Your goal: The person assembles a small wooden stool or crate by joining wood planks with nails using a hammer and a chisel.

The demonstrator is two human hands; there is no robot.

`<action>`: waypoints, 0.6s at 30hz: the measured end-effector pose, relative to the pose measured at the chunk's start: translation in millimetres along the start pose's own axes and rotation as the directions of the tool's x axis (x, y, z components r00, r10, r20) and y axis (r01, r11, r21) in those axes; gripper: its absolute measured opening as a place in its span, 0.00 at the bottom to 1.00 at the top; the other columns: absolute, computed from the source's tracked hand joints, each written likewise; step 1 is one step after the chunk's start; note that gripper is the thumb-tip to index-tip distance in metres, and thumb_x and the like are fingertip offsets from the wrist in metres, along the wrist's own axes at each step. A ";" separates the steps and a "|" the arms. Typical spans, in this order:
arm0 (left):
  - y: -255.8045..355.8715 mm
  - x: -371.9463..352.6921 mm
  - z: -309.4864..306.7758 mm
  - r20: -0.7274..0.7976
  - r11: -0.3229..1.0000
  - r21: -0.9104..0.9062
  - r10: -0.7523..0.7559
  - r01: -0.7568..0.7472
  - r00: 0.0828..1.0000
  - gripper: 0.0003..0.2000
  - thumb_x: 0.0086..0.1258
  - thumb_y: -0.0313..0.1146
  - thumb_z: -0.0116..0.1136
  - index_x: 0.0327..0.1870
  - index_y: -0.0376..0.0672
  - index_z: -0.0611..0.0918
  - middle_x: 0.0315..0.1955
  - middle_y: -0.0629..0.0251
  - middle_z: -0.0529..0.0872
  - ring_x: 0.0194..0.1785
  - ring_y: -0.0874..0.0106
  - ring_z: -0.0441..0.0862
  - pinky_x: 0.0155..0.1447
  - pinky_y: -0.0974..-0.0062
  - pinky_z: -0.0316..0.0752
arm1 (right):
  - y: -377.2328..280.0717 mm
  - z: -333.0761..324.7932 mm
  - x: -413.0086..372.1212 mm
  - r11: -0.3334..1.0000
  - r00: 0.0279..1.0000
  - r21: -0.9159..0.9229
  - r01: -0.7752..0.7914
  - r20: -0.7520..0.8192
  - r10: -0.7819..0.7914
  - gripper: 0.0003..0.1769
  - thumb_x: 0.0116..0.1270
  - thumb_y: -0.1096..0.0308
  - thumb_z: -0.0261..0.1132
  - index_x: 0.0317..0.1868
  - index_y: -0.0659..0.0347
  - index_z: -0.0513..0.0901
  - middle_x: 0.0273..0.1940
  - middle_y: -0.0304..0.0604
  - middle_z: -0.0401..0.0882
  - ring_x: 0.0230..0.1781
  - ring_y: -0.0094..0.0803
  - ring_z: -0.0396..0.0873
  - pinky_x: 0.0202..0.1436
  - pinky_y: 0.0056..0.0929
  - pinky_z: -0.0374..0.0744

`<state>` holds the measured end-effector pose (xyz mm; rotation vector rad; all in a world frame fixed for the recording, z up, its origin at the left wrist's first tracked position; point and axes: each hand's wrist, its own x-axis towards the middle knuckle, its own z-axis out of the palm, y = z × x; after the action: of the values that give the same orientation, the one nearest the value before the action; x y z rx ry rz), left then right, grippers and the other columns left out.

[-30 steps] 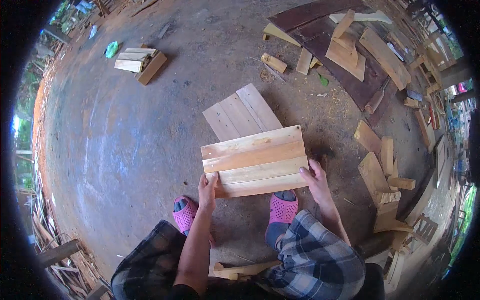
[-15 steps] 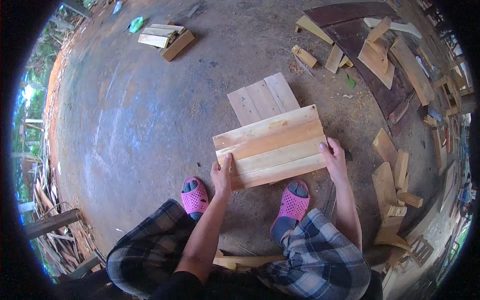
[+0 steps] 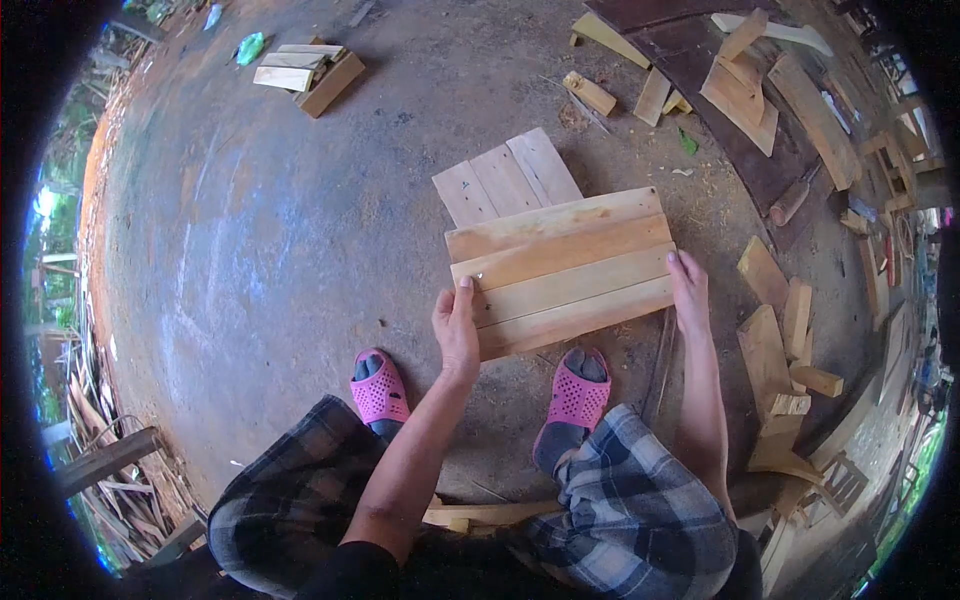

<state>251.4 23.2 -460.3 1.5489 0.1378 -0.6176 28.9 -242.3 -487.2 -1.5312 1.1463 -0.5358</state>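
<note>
Left hand (image 3: 457,325) and right hand (image 3: 690,292) grasp the pale four-plank wooden panel (image 3: 560,265) at nine and three o'clock, apparently to hold it square.

Open-air woodshop: scattered offcuts (image 3: 775,340).

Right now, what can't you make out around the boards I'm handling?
Head view:
- Lower panel: near end hidden under the top panel.
- Top panel's underside: faces down, so any joining is unseen.
- Left hand and right hand: fingertips hidden at the panel's ends; grip unclear.
- Wood strip: partly covered by the legs.
- Clutter at the right edge: warped, too small.
</note>
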 end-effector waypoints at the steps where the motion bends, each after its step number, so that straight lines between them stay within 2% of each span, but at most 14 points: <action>1: -6.7 -0.2 2.6 -0.002 1.000 -0.024 0.015 -0.015 1.000 0.16 0.74 0.45 0.56 0.27 0.44 0.76 0.25 0.77 0.73 0.31 0.84 0.65 0.37 0.79 0.63 | -5.3 -5.2 3.1 0.999 0.998 -0.042 -0.022 0.054 0.024 0.22 0.72 0.57 0.61 0.51 0.71 0.79 0.40 0.39 0.82 0.41 0.23 0.74 0.47 0.25 0.73; 2: -12.2 -2.3 0.4 -0.001 1.000 -0.021 0.010 -0.010 1.000 0.16 0.74 0.45 0.56 0.27 0.44 0.76 0.25 0.77 0.73 0.31 0.84 0.65 0.37 0.79 0.63 | -1.3 -6.7 8.9 0.999 0.998 -0.043 -0.027 0.052 0.029 0.22 0.72 0.57 0.61 0.51 0.71 0.79 0.40 0.39 0.82 0.41 0.23 0.74 0.47 0.25 0.73; 4: -14.4 -9.0 -3.1 0.067 0.999 -0.008 -0.051 0.052 0.996 0.17 0.74 0.46 0.55 0.27 0.45 0.76 0.25 0.77 0.73 0.30 0.84 0.65 0.35 0.80 0.63 | 6.2 -8.0 19.1 0.976 0.999 -0.218 0.006 0.035 0.002 0.22 0.73 0.57 0.60 0.53 0.70 0.79 0.37 0.41 0.83 0.40 0.23 0.75 0.45 0.26 0.74; 8: -14.6 -16.3 -5.2 0.088 0.999 -0.028 -0.034 0.036 0.996 0.14 0.73 0.44 0.57 0.31 0.44 0.76 0.26 0.76 0.75 0.31 0.83 0.69 0.37 0.81 0.66 | 8.8 -6.7 19.4 0.979 0.999 -0.203 -0.016 0.044 0.025 0.20 0.72 0.58 0.60 0.54 0.68 0.79 0.40 0.43 0.83 0.41 0.25 0.76 0.45 0.28 0.75; 10: -13.4 -22.1 3.5 0.115 0.995 0.035 0.089 -0.094 0.989 0.11 0.72 0.39 0.61 0.39 0.42 0.76 0.32 0.73 0.78 0.36 0.82 0.74 0.44 0.80 0.70 | 12.3 -7.3 14.0 0.963 0.984 -0.215 0.163 -0.029 -0.173 0.20 0.72 0.60 0.60 0.56 0.66 0.79 0.43 0.45 0.82 0.42 0.28 0.78 0.46 0.29 0.76; 12: -14.5 -27.1 4.7 0.139 0.995 0.025 0.089 -0.093 0.986 0.11 0.71 0.37 0.62 0.42 0.41 0.74 0.35 0.71 0.79 0.39 0.81 0.75 0.46 0.80 0.71 | 12.3 -17.3 -5.6 0.945 0.978 -0.302 0.128 -0.121 -0.171 0.19 0.72 0.60 0.60 0.58 0.63 0.78 0.45 0.47 0.82 0.44 0.32 0.79 0.48 0.31 0.76; 13: -15.7 -28.4 4.7 0.138 0.996 0.020 0.085 -0.089 0.987 0.13 0.70 0.36 0.63 0.46 0.41 0.73 0.39 0.69 0.80 0.42 0.80 0.76 0.48 0.79 0.72 | 25.6 -23.1 -17.2 0.910 0.946 -0.370 0.185 -0.183 -0.267 0.19 0.73 0.60 0.59 0.57 0.63 0.78 0.45 0.48 0.81 0.44 0.33 0.80 0.49 0.30 0.77; 14: -18.1 -26.9 3.7 0.172 0.996 0.009 0.081 -0.083 0.982 0.13 0.70 0.36 0.63 0.46 0.41 0.73 0.39 0.69 0.80 0.42 0.80 0.76 0.48 0.79 0.72 | 33.7 -25.6 -31.8 0.913 0.929 -0.380 0.148 -0.263 -0.260 0.18 0.73 0.60 0.59 0.56 0.62 0.78 0.45 0.48 0.81 0.44 0.36 0.80 0.51 0.34 0.76; 15: -20.9 -23.5 0.5 0.187 0.993 0.044 0.097 -0.107 0.978 0.14 0.70 0.36 0.62 0.47 0.40 0.73 0.40 0.69 0.80 0.43 0.80 0.75 0.48 0.79 0.72 | 56.1 -31.1 -43.7 0.870 0.924 -0.483 0.099 -0.280 -0.261 0.18 0.72 0.60 0.59 0.56 0.61 0.77 0.46 0.48 0.80 0.44 0.40 0.80 0.55 0.37 0.75; 17: -22.3 -21.0 -1.0 0.221 0.989 0.074 0.113 -0.132 0.969 0.14 0.71 0.36 0.62 0.49 0.40 0.72 0.42 0.68 0.80 0.44 0.79 0.75 0.48 0.78 0.72 | 58.0 -32.6 -80.0 0.883 0.958 -0.457 -0.104 -0.283 -0.033 0.20 0.69 0.57 0.62 0.55 0.61 0.76 0.50 0.51 0.79 0.51 0.48 0.75 0.58 0.47 0.71; 18: -19.1 -21.8 -0.3 0.215 0.988 0.086 0.107 -0.127 0.971 0.15 0.71 0.36 0.62 0.50 0.40 0.72 0.41 0.68 0.80 0.44 0.79 0.75 0.48 0.78 0.72 | 73.8 -30.5 -95.8 0.838 0.953 -0.538 -0.093 -0.293 -0.082 0.22 0.67 0.57 0.64 0.55 0.61 0.75 0.50 0.53 0.78 0.52 0.51 0.74 0.57 0.49 0.70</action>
<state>224.6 31.5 -467.2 1.5642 -0.1453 -0.6980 -65.2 -168.9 -523.5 -1.9790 1.6472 -0.4715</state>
